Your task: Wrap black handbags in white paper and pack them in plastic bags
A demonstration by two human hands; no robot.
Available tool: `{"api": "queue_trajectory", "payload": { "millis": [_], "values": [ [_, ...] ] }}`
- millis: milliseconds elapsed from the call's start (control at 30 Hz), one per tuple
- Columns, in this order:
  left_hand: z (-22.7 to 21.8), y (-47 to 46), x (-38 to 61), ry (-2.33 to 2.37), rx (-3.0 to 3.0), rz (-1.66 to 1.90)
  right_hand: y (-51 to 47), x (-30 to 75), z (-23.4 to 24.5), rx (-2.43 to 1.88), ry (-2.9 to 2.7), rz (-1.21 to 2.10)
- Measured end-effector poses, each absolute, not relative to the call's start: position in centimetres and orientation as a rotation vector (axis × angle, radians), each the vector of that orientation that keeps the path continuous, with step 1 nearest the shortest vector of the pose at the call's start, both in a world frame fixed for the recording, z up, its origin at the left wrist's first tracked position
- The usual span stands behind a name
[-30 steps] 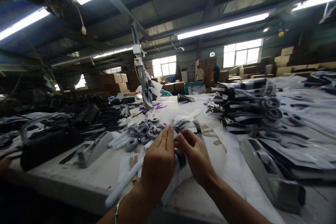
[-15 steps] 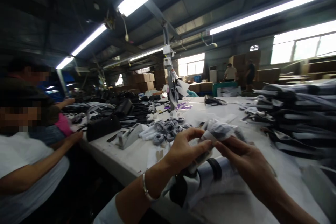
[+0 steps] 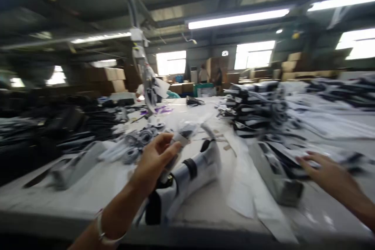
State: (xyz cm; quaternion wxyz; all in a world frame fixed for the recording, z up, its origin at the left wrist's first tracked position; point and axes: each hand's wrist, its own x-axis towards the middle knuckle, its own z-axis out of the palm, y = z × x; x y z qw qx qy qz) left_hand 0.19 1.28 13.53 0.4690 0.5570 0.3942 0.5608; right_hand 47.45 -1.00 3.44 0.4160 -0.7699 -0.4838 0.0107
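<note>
My left hand (image 3: 155,158) pinches a clear plastic-wrapped bundle (image 3: 184,134) with a whitish band, its exact kind blurred. Just beneath it on the table lies a white-wrapped piece with black bands (image 3: 190,181), perhaps a bag part. Well to the right, my right hand (image 3: 328,172) is empty, its fingers stretched over dark and white strips (image 3: 288,156). A grey angular holder (image 3: 272,175) stands left of that hand; whether the fingertips touch the strips is too blurred to tell.
Rolled grey strips (image 3: 143,136) lie left of centre, beside another grey holder (image 3: 79,166). Black pieces (image 3: 73,121) are heaped at far left. A tall stack of black and white pieces (image 3: 254,105) stands at the back right. A post (image 3: 143,66) rises behind the table.
My right hand has let go of the wrapped bundle and moved far right. The left hand keeps hold of it. The view has turned right, so the co-workers at left are out of sight.
</note>
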Motion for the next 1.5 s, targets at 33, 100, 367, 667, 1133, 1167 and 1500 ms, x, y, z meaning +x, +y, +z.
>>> {"api": "queue_trajectory", "payload": {
  "millis": [33,100,367,667,1133,1167,1500],
  "values": [
    [13.5,1.6,0.2,0.996,1.351,1.392,-1.9,47.9,3.4,-1.994,-1.208,0.077],
    [13.4,2.4,0.3,1.050,1.304,1.355,-2.8,48.5,3.0,-2.069,-1.166,0.131],
    [13.3,2.7,0.2,1.227,1.206,1.297,-2.2,46.4,1.0,-1.932,-1.215,0.459],
    [13.5,2.4,0.3,1.199,1.230,1.280,-2.1,43.5,1.8,-1.767,-0.978,0.642],
    [12.5,3.0,0.0,1.230,1.246,1.320,-7.7,40.6,1.1,-1.487,-0.597,0.786],
    [12.5,3.0,0.0,1.225,1.257,1.325,-8.0,40.5,0.3,-1.480,-0.554,0.804],
    [12.2,3.3,-0.2,1.172,1.301,1.324,-8.7,38.9,-3.5,-1.581,-0.511,0.639]
  ]
}}
